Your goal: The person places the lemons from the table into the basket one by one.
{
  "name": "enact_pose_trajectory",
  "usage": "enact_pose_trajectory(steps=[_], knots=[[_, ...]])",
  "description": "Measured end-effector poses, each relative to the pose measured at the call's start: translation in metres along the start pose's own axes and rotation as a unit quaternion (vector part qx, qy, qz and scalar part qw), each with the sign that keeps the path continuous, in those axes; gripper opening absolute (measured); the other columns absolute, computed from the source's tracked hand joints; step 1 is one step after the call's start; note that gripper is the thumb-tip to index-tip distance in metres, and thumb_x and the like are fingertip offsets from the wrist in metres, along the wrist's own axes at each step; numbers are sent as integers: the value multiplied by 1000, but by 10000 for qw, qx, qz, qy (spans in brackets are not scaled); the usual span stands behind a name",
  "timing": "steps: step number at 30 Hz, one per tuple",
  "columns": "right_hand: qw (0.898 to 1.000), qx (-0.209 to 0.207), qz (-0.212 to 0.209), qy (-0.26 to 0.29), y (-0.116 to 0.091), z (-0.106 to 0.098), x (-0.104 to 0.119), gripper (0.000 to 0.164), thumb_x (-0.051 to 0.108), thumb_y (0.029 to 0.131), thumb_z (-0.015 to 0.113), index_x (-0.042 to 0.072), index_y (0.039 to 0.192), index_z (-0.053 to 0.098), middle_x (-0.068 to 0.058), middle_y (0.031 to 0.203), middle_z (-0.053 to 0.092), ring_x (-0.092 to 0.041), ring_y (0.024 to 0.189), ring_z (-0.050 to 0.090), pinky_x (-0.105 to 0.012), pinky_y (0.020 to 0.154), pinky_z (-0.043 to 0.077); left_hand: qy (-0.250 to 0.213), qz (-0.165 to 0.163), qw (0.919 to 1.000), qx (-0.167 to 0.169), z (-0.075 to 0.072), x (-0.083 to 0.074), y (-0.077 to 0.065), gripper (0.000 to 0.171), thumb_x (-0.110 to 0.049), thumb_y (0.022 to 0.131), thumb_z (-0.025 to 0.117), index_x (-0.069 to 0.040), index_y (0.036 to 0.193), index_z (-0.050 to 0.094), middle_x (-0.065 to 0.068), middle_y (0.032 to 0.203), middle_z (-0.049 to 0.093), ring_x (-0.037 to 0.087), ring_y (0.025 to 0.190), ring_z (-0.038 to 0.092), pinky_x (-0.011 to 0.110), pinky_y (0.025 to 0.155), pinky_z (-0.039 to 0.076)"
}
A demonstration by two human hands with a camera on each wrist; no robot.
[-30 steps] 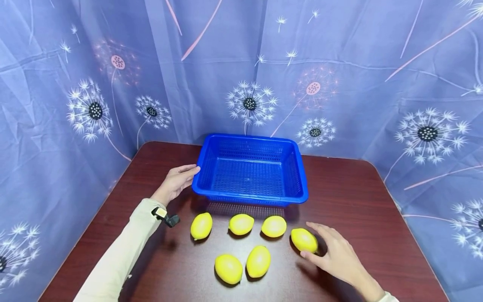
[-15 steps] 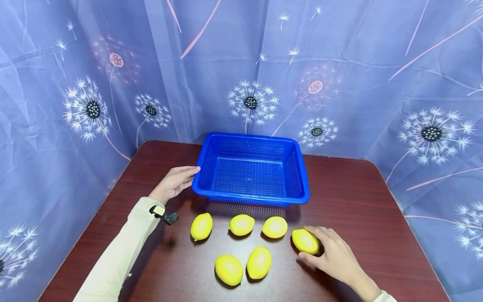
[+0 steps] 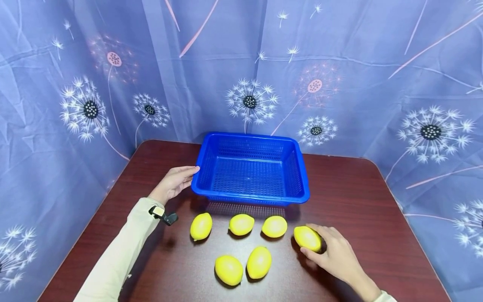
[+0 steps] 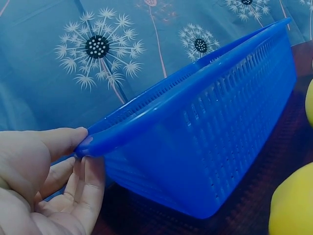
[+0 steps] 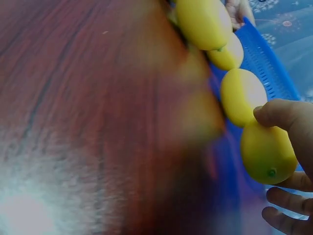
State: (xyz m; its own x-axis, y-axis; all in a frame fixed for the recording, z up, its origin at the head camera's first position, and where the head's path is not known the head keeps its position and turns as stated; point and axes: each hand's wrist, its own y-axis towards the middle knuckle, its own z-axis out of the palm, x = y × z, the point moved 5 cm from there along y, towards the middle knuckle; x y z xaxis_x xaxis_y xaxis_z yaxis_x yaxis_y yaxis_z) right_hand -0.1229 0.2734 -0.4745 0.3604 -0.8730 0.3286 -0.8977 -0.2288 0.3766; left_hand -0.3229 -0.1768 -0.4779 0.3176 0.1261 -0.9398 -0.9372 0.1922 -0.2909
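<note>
My left hand (image 3: 174, 182) pinches the left rim of a blue plastic basket (image 3: 249, 199), thumb on top and fingers below, as the left wrist view shows. At the right my right hand (image 3: 337, 253) holds a yellow lemon (image 3: 306, 238) between thumb and fingers, low over the table. In the right wrist view the thumb lies on that lemon (image 5: 266, 156), with fingers on its far side. Other lemons lie in front of the basket: one at the left (image 3: 201, 226), two in the middle, a lemon (image 3: 228, 270) and another lemon (image 3: 258, 262) nearer me.
The dark red-brown wooden table (image 3: 362, 201) carries everything. A blue curtain (image 3: 196, 92) with dandelion prints hangs behind it and along both sides. A black strap (image 3: 164, 214) sits on my left wrist and sticks out toward the lemons.
My right hand has closed its thumb and fingers onto the rightmost lemon, which has shifted and turned slightly. My left hand stays at the basket's rim.
</note>
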Motion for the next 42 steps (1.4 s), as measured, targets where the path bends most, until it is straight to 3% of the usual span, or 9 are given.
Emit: enact_pose_trajectory(steps=[7, 12, 20, 29, 37, 42], knots=[[9998, -186, -113, 42, 16, -31, 5, 66, 38, 68, 95, 17, 126, 69, 2, 108, 72, -10, 86, 55, -32, 66, 50, -68, -41, 10000, -42, -1, 0, -2, 41, -16, 100, 68, 7, 133, 58, -5, 94, 74, 9, 91, 71, 21, 82, 59], [9990, -249, -357, 28, 43, -58, 8, 66, 34, 68, 94, 16, 127, 69, 4, 106, 72, -12, 90, 58, -38, 70, 52, -136, -45, 9999, 30, 0, -1, -2, 44, -17, 101, 68, 7, 135, 55, -6, 95, 74, 8, 92, 70, 19, 82, 58], [9959, 37, -805, 408, 95, -83, 14, 65, 28, 70, 94, 19, 128, 68, 7, 102, 69, -7, 84, 54, -27, 65, 49, -332, -123, 9994, 62, -1, 1, -1, 32, -17, 101, 68, 1, 126, 62, -6, 93, 74, 7, 90, 70, 19, 82, 58], [9848, 828, -1318, 772, 157, -79, 16, 59, 31, 76, 91, 21, 128, 66, 6, 106, 71, -9, 83, 59, -32, 67, 52, -154, -93, 9998, 21, 1, 0, 0, 34, -19, 100, 69, 0, 127, 61, -6, 95, 73, 8, 92, 70, 20, 83, 58], [9776, 1504, -1065, 1021, 213, -61, 11, 55, 33, 79, 87, 19, 128, 66, 2, 105, 73, -15, 71, 59, -31, 63, 50, -44, -173, 9998, -14, -2, 1, 0, 35, -20, 100, 69, -1, 127, 61, -7, 96, 73, 8, 94, 68, 19, 85, 57], [9740, 1836, -831, 1032, 243, -47, 5, 56, 35, 80, 86, 18, 129, 65, -5, 111, 74, -22, 75, 61, -34, 66, 50, -10, -197, 9998, -58, -2, 3, 1, 36, -19, 101, 68, 0, 130, 60, -8, 98, 72, 7, 95, 67, 17, 82, 57]])
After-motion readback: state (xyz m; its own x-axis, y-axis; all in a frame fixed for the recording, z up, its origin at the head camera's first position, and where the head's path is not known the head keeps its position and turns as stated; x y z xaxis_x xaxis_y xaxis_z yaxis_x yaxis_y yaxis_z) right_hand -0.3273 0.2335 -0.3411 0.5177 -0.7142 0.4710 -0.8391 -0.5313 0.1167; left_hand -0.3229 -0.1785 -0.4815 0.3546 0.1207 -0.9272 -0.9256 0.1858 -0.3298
